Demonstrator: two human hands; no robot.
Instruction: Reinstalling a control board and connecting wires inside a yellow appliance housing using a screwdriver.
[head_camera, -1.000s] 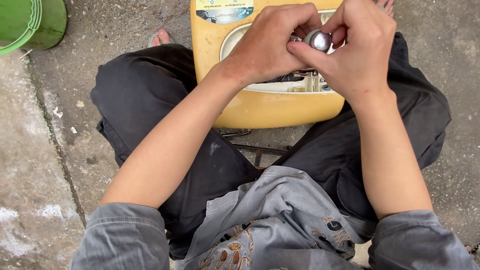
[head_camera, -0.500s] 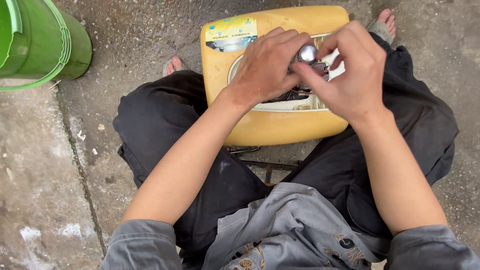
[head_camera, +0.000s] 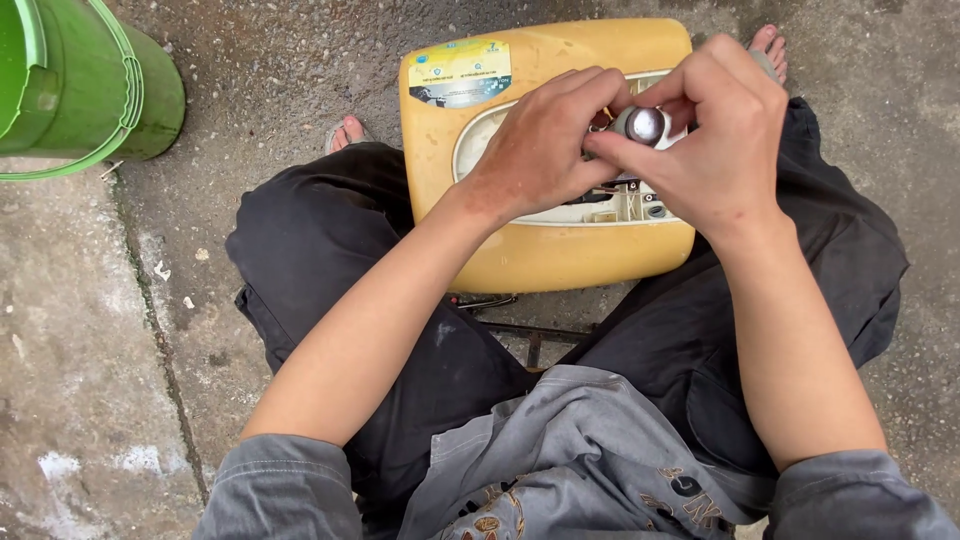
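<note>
Seated low, grey shirt (head_camera: 560, 470) and dark trousers (head_camera: 330, 270) nearest, the person braces both forearms over the knees; the left hand (head_camera: 540, 150) and right hand (head_camera: 715, 140) meet, each grip pinched tight on a small shiny metal part (head_camera: 645, 125), steadying it between them. It hangs just above the yellow casing (head_camera: 540, 255) on the concrete floor (head_camera: 80, 350); a green bucket (head_camera: 90, 85) stands beyond.

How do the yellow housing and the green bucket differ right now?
The yellow housing lies flat on the ground between the person's legs, under the left hand and right hand; the green bucket stands apart at the upper left, untouched. The housing is broad with a sticker and an opening showing parts; the bucket is round with a wire handle. Both rest on concrete.
</note>
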